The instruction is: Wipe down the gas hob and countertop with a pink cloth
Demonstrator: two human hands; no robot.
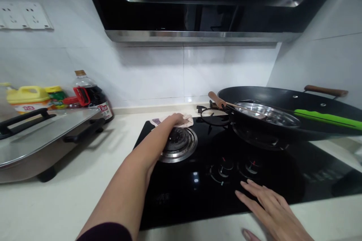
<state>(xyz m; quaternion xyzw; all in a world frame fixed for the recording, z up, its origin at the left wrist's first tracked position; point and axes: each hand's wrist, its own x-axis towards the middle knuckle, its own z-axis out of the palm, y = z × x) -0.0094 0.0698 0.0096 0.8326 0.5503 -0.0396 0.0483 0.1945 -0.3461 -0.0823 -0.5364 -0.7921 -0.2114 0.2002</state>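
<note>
The left arm stretches forward from the lower left, its dark cuff at the bottom edge, and slants inward across the left part of the black glass gas hob (181,203). At its end, beyond the left burner (185,147), the left grip (178,118) is down on a pale cloth (187,121), which lies by the hob's back edge. The fingers are mostly hidden, so I cannot tell whether they clench the cloth or press it flat.

The right grip (271,207) is wide and holds nothing: palm down, fingers extended to the upper left, thumb apart. It is over the hob's front edge, its fingertips near the two control knobs (226,167), which bear red marks; whether it touches the glass is unclear.

Purple print, possibly lettering, shows on the cloth's left end, too blurred to read. Faint pale characters near the hob's front left are equally indistinct. On the tabletop (118,135) at left, the dark sauce bottle (97,94) carries a white label with red characters, and the yellow jug (28,98) has red writing on its label; neither is legible.
</note>
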